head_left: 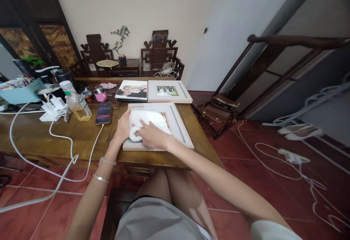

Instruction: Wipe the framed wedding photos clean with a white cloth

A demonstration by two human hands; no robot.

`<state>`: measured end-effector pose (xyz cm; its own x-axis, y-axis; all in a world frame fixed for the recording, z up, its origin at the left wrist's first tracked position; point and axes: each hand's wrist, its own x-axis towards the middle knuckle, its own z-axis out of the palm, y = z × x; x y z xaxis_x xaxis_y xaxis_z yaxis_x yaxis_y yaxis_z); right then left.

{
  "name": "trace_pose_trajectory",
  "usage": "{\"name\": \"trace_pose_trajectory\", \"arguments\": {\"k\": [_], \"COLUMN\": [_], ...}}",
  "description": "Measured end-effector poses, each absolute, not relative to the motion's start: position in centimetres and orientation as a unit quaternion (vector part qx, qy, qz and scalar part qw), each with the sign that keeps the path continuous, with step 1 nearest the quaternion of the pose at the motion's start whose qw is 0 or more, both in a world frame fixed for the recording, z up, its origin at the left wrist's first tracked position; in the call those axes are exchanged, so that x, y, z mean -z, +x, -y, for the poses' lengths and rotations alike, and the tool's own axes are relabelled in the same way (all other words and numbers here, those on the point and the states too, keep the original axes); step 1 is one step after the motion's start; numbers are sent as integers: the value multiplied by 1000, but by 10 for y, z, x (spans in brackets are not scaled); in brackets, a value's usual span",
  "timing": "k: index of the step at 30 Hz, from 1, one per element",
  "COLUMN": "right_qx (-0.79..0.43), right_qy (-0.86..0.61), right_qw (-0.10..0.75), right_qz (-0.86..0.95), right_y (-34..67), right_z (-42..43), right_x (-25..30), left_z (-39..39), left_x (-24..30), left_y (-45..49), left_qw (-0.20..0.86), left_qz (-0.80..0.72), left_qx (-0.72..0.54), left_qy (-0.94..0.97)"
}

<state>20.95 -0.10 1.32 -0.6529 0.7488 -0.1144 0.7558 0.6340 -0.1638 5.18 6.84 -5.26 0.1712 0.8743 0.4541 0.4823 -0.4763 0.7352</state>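
A light wooden picture frame (pixel 182 132) with a grey-white mount lies flat on the near part of the table. My left hand (pixel 123 126) grips its left side, with the fingers along the edge. On the frame's surface is a bunched white cloth (pixel 150 118), which covers much of the picture in the middle. My right hand (pixel 154 135) presses down on this cloth and grasps part of it, the forefinger stretched out over it. Only a strip of the picture shows at the cloth's right edge.
Beyond lie another framed picture (pixel 166 90) and a photo panel (pixel 132 89). To the left are a phone (pixel 103 113) on a charging cable, a bottle of yellow liquid (pixel 78 105), a pink cup (pixel 100 94) and a white power adapter (pixel 54 109). A wooden chair (pixel 218 110) stands right.
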Motion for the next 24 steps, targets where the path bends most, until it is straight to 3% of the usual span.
{"name": "trace_pose_trajectory", "arguments": {"k": [9, 16, 24], "right_qx": [104, 99, 23], "right_qy": [451, 550, 602], "right_qw": [11, 52, 28], "right_qz": [-886, -827, -797], "right_y": [208, 247, 289], "right_z": [47, 58, -9], "right_x": [-14, -19, -1], "left_z": [-75, -80, -79], "left_x": [60, 66, 65], "left_y": [50, 49, 53], "left_qw": [125, 100, 101], "left_qz": [-443, -441, -442], "left_qx": [-384, -298, -241], "left_qy": [801, 841, 858]}}
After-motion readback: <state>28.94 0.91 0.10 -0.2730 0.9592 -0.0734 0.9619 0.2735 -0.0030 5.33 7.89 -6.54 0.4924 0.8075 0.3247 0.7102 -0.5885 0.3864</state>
